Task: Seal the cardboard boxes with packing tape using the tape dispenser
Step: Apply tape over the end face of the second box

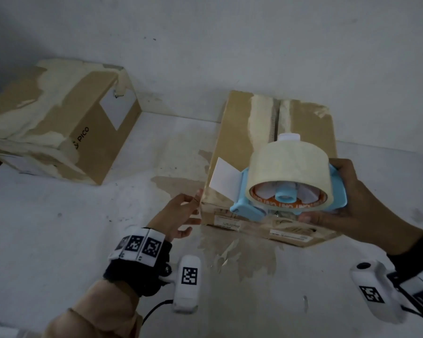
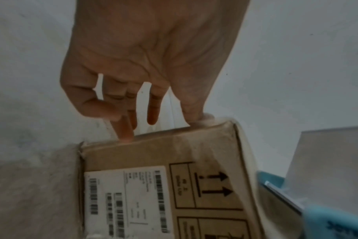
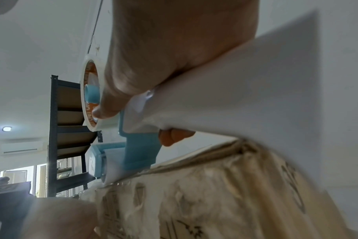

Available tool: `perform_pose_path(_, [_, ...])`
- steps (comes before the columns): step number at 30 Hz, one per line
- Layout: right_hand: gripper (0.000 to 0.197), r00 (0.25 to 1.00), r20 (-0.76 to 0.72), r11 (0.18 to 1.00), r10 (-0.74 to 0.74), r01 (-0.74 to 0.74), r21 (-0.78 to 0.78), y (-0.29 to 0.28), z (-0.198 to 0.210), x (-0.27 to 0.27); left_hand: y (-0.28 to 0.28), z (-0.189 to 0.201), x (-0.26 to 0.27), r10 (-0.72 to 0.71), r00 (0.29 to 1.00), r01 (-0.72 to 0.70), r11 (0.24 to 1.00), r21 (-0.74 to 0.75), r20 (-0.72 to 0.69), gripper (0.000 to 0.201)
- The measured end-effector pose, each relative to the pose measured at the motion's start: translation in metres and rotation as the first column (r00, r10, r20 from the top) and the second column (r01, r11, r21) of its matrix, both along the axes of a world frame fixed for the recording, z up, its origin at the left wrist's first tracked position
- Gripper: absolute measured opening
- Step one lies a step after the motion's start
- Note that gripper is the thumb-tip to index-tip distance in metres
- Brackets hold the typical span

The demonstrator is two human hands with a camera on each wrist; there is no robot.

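A brown cardboard box (image 1: 239, 132) lies on the white table, its top seam running away from me with old tape along it. My right hand (image 1: 340, 198) grips a light-blue tape dispenser (image 1: 242, 208) carrying a big roll of clear tape (image 1: 288, 167), held over the box's near end. In the right wrist view the dispenser (image 3: 141, 150) has its front roller at the box's (image 3: 215, 194) top near edge. My left hand (image 1: 191, 211) touches the box's near left corner with straight fingertips (image 2: 125, 134). The labelled box side (image 2: 174, 161) fills the left wrist view.
A second, heavily taped cardboard box (image 1: 59, 118) sits at the back left against the white wall. Tape scraps and brown stains (image 1: 239, 254) mark the table in front of the near box. A dark shelving rack (image 3: 67, 129) shows in the right wrist view.
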State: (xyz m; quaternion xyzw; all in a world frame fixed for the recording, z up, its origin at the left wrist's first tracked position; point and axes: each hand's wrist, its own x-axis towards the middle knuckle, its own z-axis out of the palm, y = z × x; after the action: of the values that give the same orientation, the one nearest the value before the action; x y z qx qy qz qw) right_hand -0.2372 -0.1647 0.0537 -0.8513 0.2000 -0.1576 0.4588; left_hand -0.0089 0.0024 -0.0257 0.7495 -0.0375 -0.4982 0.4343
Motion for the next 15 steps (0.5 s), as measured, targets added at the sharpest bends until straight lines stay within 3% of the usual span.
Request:
perform_pose_path(4, [0.071, 1.0, 0.006, 1.0, -0.002, 0.002, -0.005, -0.002, -0.001, -0.001, -0.001, -0.002, -0.008, 0.015, 1.0, -0.015, 1.0, -0.002, -0.025, 0.026])
perform_pose_path(9, [0.072, 1.0, 0.0, 1.0, 0.001, -0.001, 0.003, -0.002, -0.002, -0.003, -0.001, -0.003, -0.01, -0.071, 0.956, 0.045, 0.995, 0.094, 0.285, 0.039])
perform_pose_path(12, [0.072, 1.0, 0.0, 1.0, 0.002, -0.002, -0.017, -0.002, -0.003, -0.004, 0.002, 0.014, -0.016, -0.091, 0.868, 0.095, 0.995, 0.018, 0.488, 0.045])
perform_pose_path(15, [0.072, 1.0, 0.009, 1.0, 0.013, -0.013, -0.026, -0.003, -0.004, -0.003, 0.002, 0.032, -0.031, -0.306, 0.709, 0.309, 0.945, 0.109, 0.636, 0.037])
